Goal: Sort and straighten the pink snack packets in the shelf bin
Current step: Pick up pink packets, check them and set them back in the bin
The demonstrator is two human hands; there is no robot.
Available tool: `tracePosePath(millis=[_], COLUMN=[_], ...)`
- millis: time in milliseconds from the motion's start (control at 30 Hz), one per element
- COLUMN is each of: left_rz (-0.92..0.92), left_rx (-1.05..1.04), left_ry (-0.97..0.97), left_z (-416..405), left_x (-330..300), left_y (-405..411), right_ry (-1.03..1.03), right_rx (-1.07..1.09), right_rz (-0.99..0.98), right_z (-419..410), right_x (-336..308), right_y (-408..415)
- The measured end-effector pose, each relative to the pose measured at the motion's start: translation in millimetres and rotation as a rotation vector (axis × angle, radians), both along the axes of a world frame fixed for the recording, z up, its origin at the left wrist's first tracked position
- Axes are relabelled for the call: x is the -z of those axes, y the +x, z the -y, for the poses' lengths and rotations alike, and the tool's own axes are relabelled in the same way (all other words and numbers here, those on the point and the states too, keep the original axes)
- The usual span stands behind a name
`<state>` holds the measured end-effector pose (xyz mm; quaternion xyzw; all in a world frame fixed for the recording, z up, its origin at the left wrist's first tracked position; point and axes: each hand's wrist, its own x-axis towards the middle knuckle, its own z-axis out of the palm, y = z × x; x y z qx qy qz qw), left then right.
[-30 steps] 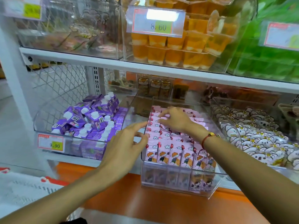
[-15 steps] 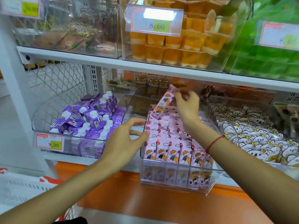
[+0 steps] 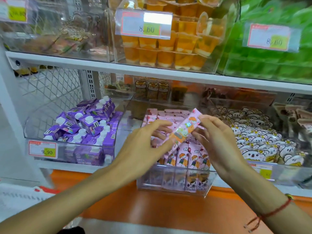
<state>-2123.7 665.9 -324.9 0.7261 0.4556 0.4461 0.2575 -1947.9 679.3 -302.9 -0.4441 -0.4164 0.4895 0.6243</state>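
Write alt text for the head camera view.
Both hands, the left hand and right hand, hold one pink snack packet tilted above a clear bin of upright pink packets. Purple cartons fill the bin to its left.

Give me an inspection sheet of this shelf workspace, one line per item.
Surface: white shelf with an orange ledge below it.
Job's things: clear bin of pink snack packets, front row upright; one loose packet held tilted above the bin.
Clutter: nothing seen loose on the ledge.
Grippers: left hand holds the loose packet's lower end; right hand pinches its upper end.
Cables: nothing seen.
Surroundings: purple cartons in the bin to the left, koala-print packs to the right, orange jelly cups on the shelf above, price tags.
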Motion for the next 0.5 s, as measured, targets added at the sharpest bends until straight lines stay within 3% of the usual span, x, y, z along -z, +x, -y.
tracePosePath(millis=[267,500], left_rz=[0.232,0.286], left_rx=[0.051,-0.020], left_ry=[-0.148,-0.076], left_z=[5.8,14.5], left_x=[9.8,15.2], left_y=[2.3,10.9], right_ry=[-0.045,-0.049], right_rx=[-0.130,-0.441], right_rz=[-0.029,0.025], right_z=[2.4,5.9], right_x=[7.8,12.1], right_y=[4.0,-2.6])
